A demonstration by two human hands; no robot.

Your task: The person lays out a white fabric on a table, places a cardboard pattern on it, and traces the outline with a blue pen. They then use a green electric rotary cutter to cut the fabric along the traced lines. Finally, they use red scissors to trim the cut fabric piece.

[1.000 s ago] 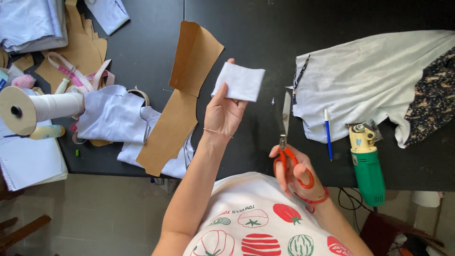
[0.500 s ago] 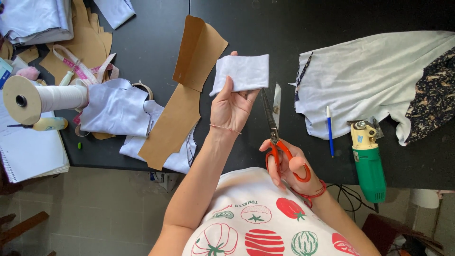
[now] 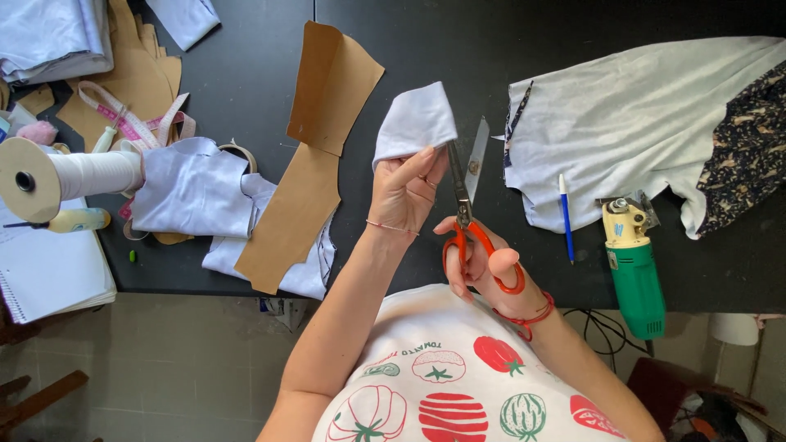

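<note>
spool: we see a white thread spool (image 3: 74,173) lying on its side at far left, over a notebook (image 3: 49,270).
tape: pink measuring tape (image 3: 135,123) behind the spool, on brown card pieces.
cloth pile: pale fabric (image 3: 192,192) on the black table (image 3: 246,74), a brown pattern (image 3: 315,147) lying across it.
left hand: our left hand (image 3: 403,196) is raised above the table edge, fingers pinched on a small white patch (image 3: 415,123), held up folded.
scissors: red-handled scissors (image 3: 468,214) just right of the patch, blades parted, one blade touching the patch's lower edge.
right hand: our right hand (image 3: 483,266) has fingers through the scissor loops, gripping them.
right side: white garment (image 3: 622,131), blue pen (image 3: 565,214), green cutter (image 3: 634,266) on the table.
</note>
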